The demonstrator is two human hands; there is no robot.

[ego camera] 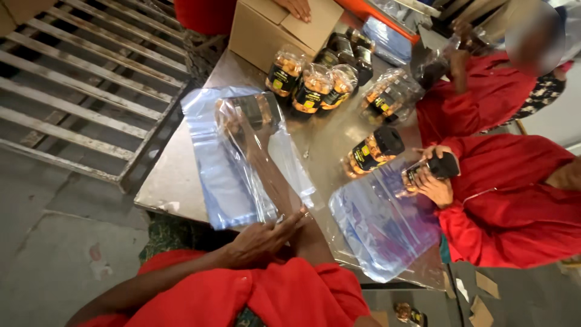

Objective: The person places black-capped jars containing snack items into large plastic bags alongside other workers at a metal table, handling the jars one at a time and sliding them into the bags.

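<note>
- Right arm is pushed deep inside a clear plastic bag (266, 157) that lies on the steel counter (175, 175), running from 6 o'clock up toward 11 o'clock.
- Right hand (233, 121) sits at the closed far end of the bag, seen only through the film; it appears wrapped round a black-lidded jar of nuts (257, 109), though how tight the grip is I cannot tell through the glare.
- Left hand (260, 239) lies at the bag's mouth near 6 o'clock, fingers flat and spread, pressing the film edge against the forearm; it grasps nothing but the plastic.
- Judged progress: one jar is at the bottom of this bag; the bag is not yet full or sealed.
- A stack of flat bluish bags (212, 181) lies under and beside the working bag, unused.
- Loose jars remain: three bagged jars (311, 85) stand at 12 o'clock, more dark-lidded ones just behind them, and one jar on its side (372, 148) at 2 o'clock.
- A cardboard box (272, 30) stands at 12 o'clock with another person's hand on its flap.
- At 3 o'clock a co-worker in a red sleeve holds another jar (433, 169) in both hands above a second clear bag (381, 224).
- So a good part of the bagging is left.
</note>
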